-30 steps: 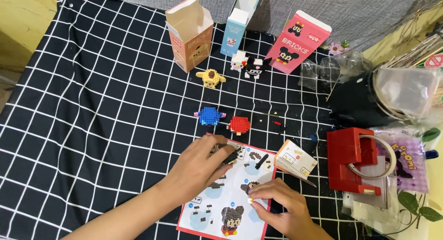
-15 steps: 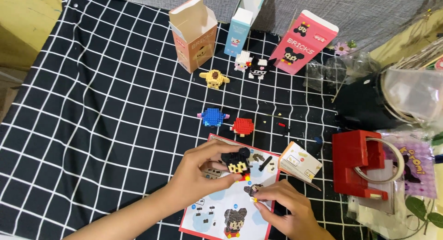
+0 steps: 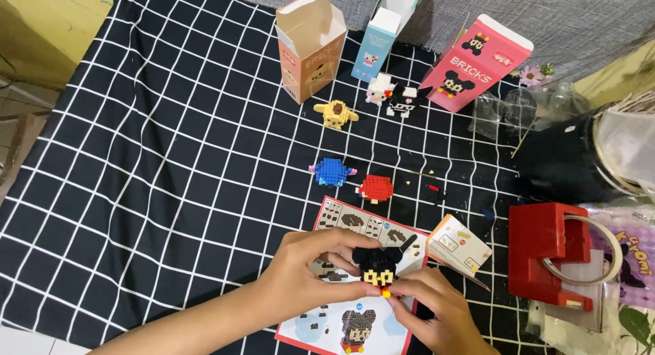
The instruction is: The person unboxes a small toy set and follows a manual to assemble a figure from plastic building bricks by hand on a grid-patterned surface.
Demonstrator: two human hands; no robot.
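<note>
Hands meet low in the view over an instruction sheet [image 3: 355, 314] that lies on a black cloth with a white grid [image 3: 150, 164]. The left hand [image 3: 310, 270] and the right hand [image 3: 430, 307] both have their grip pinching a small black brick figure [image 3: 377, 265] with round ears and a yellow front, held just above the sheet; the left fingers close on it from the left and above, the right fingers from below and the right. Just right of the sheet lies a small white box [image 3: 458, 244], and beyond that a red tape holder [image 3: 549, 256]. Farther up the cloth sit a blue brick figure [image 3: 332, 171] and a red one [image 3: 375, 187] side by side, then a yellow one [image 3: 336, 114], a white one [image 3: 379, 89] and a black-and-white one [image 3: 407, 100]. Behind them stand three open cartons: peach [image 3: 310, 45], light blue [image 3: 376, 41] and pink [image 3: 474, 62].
</note>
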